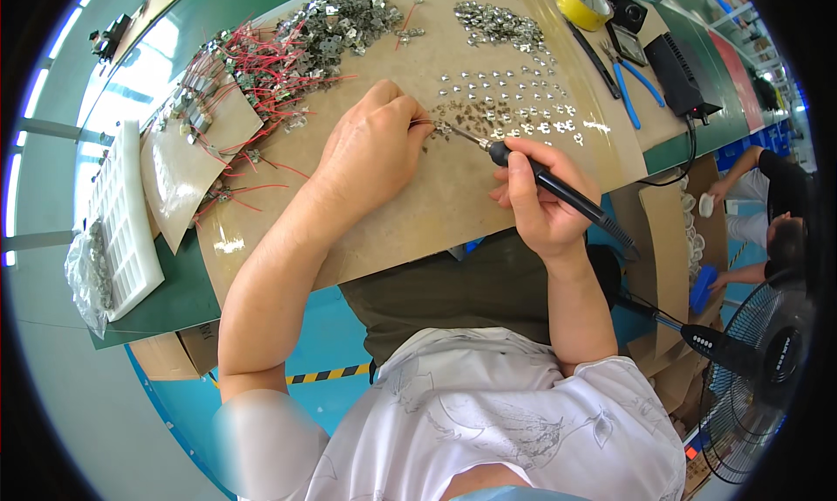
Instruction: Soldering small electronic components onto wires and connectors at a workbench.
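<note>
My right hand [555,196] is wrapped round the black handle of a soldering iron [571,190], its thin metal tip pointing left. Just beside that tip, the fingers of my left hand [373,139] are pinched together on what looks like a thin red wire [420,121]; its end is too small to make out. Under and around the tip, small brownish parts [466,115] lie scattered on the brown work mat [366,231]. Small silvery metal parts [506,84] stand in loose rows just beyond.
Beyond my left hand is a heap of metal pieces [336,34] with red-wired parts [253,61]. At right are yellow tape [584,6], blue-handled pliers [641,82] and a black corded box [683,74]. A white tray [131,231] stands left, a fan [767,361] lower right. Another person [776,196] is far right.
</note>
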The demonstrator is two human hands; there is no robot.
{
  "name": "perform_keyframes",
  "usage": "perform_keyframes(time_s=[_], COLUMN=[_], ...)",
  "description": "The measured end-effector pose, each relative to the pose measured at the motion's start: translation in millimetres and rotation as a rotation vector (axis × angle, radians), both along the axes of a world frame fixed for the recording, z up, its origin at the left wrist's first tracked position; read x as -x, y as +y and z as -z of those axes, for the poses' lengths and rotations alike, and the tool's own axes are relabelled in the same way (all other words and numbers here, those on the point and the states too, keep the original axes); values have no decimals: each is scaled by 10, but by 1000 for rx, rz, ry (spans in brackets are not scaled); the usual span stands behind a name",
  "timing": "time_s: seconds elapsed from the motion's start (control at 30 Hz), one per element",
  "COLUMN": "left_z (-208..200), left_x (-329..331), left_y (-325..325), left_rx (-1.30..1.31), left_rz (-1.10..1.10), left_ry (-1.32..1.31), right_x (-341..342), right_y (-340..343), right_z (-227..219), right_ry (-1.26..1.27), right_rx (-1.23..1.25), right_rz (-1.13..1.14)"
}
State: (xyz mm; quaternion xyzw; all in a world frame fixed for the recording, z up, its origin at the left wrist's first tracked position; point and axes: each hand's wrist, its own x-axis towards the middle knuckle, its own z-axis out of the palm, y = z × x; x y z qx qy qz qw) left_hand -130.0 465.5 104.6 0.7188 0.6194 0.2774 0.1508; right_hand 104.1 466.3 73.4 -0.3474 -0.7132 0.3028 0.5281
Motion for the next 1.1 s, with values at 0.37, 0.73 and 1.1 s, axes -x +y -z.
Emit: perform_keyframes(time_s=[0.37, 0.73, 1.1], left_z=[94, 160, 156], left_x=[23, 42, 33], left_y=[-23, -35, -37], left_rx=[2, -7, -6], left_rz=[21, 23, 39], left_ry=[-17, 19, 60], right_x=[118, 1221, 1486], right_y=[80, 1249, 1527], right_z=[-192, -536, -242], right_ry=[180, -388, -559], right_rx=[126, -190, -268], right_rz=[-54, -283, -270])
